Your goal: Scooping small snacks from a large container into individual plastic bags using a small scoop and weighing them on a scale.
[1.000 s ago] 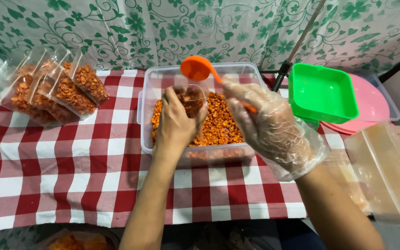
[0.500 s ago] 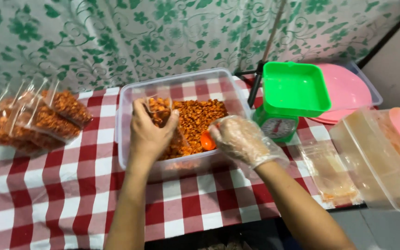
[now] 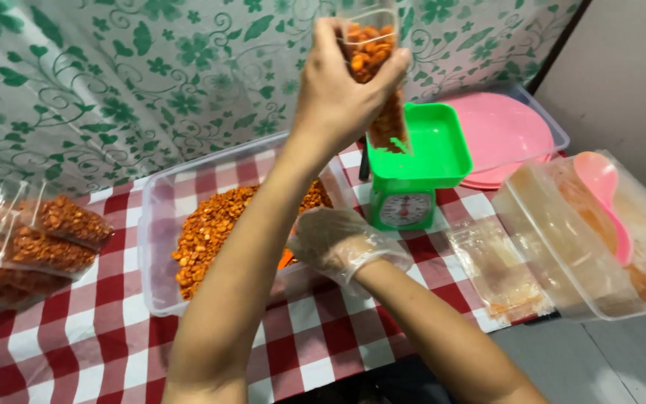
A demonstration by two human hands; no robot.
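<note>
My left hand [image 3: 338, 97] is raised high and grips a clear plastic bag [image 3: 377, 71] filled with orange snack pieces, its lower end hanging just over the tray of a green kitchen scale [image 3: 413, 168]. My right hand [image 3: 338, 243], in a clear plastic glove, rests low at the near right corner of a clear plastic tub [image 3: 160, 247] holding loose orange snack pieces [image 3: 211, 232]. A bit of an orange scoop [image 3: 285, 258] shows under the gloved hand; whether the fingers grip it is unclear.
Several filled snack bags [image 3: 46, 239] lie at the left on the red-and-white checked cloth [image 3: 76, 329]. Empty clear bags [image 3: 499, 273] lie right of the scale. A clear container with a pink scoop [image 3: 600, 224] stands at the right, pink plates [image 3: 502, 131] behind.
My left hand has lifted the filled bag out of the tub and carried it up and right over the green scale. My gloved right hand has dropped to the tub's near corner.
</note>
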